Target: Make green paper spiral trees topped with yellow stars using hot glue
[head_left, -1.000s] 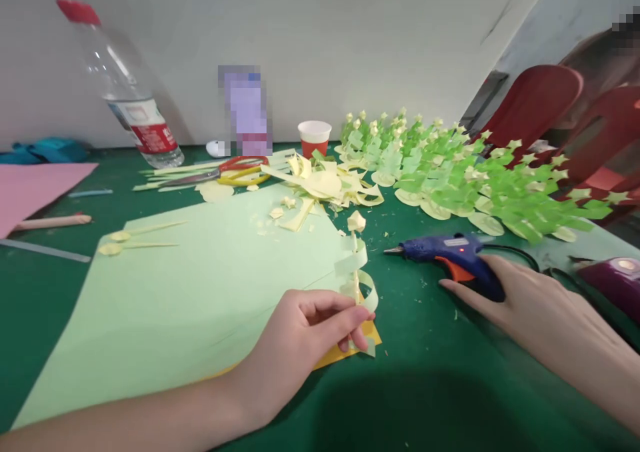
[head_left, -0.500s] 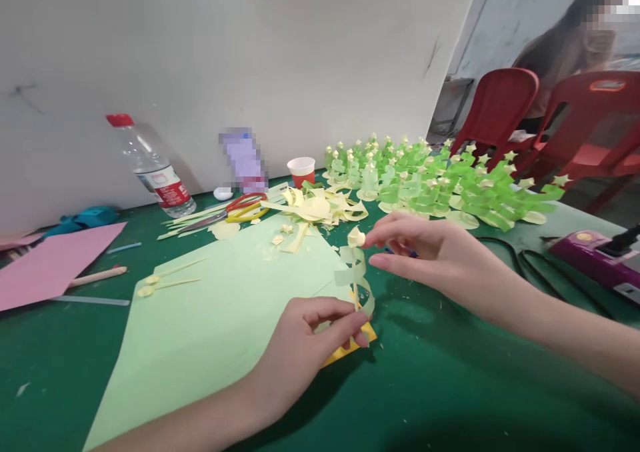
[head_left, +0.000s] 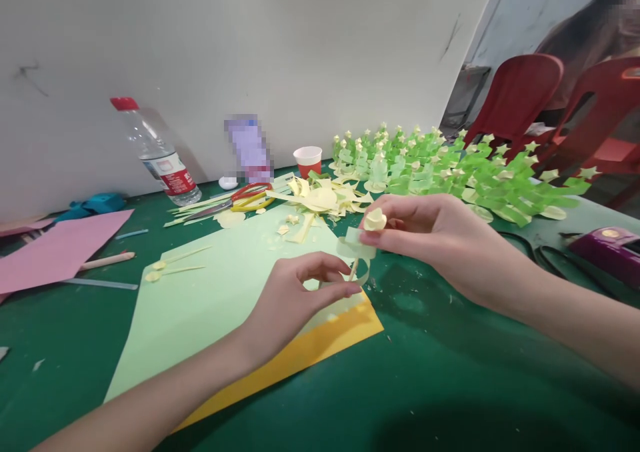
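Star-topped stick: here it is, leaning between the two hands near the right edge of the papers, a pale green paper strip curling round it and a yellow paper star on top.
Right hand: grip pinching at the star end, thumb and finger together; on the star itself or just beneath, can't tell.
Left hand: thumb and index finger close about the lower stick; whether that grip is pressing, can't tell.
Paper cup: upright by the wall, red outside, white inside, bottom out of sight, so its contents stay unknown.
Plastic bottle: red cap on, standing at the wall; clear sides make any liquid level hard to call.
Offcuts: heaped before the cup, scissors just to their left.
Sheets: light green paper over golden-yellow paper, flat on the desk.
Paper plants: massed at far right, green, star-topped, on round bases.
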Motion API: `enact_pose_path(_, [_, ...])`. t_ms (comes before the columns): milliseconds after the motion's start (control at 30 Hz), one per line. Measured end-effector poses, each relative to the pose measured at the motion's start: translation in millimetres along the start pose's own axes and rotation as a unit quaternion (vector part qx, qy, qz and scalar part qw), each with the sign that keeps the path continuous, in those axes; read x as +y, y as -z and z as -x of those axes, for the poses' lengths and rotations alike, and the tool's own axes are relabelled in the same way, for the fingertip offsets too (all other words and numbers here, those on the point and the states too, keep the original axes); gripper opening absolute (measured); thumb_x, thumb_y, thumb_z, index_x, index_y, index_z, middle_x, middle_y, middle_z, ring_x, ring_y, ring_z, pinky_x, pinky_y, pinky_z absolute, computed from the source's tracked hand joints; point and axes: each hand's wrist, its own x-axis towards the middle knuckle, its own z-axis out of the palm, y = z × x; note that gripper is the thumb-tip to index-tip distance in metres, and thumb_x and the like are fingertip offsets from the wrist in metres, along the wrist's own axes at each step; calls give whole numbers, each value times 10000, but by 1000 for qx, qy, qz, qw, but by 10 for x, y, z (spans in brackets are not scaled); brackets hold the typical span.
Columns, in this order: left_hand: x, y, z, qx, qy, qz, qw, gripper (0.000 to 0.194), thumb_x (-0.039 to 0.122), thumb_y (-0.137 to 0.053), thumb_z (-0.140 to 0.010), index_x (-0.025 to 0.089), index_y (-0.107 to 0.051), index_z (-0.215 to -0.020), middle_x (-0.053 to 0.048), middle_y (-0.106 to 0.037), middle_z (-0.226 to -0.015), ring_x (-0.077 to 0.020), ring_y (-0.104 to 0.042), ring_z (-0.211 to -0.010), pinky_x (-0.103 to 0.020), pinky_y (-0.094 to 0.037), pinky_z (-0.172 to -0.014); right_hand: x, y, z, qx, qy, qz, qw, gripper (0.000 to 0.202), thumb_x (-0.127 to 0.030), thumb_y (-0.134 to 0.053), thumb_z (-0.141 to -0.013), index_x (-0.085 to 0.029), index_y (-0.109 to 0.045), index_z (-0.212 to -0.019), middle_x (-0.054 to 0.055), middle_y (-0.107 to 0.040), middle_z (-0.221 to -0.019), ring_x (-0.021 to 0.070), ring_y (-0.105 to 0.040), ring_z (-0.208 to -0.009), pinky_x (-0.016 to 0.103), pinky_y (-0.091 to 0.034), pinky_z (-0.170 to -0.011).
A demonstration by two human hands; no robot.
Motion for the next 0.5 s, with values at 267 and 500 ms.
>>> enact_pose_path(267, [49,47,-4,-2,-54,-51,997,196,277,-681,-642,172,-545,-549,33,-590,-619,-113,-539,-609,-240,-417,-614,-15,-31,14,25,23,42,999,248,-355,-592,-709,-182,-506,-554,-7,-489,-646,89,-364,-535,235,-275,-469])
enact_pose_path(500, [127,83,28,-3,-60,-51,997,199,290,-699,-629,186,-553,-541,69,-567,-621,-84,-521,-610,-218,-397,-658,-27,-39,17,25,24,52,998,225,-325,-605,-705,-180,-517,-556,-17,-478,-636,84,-380,-547,235,-267,-477])
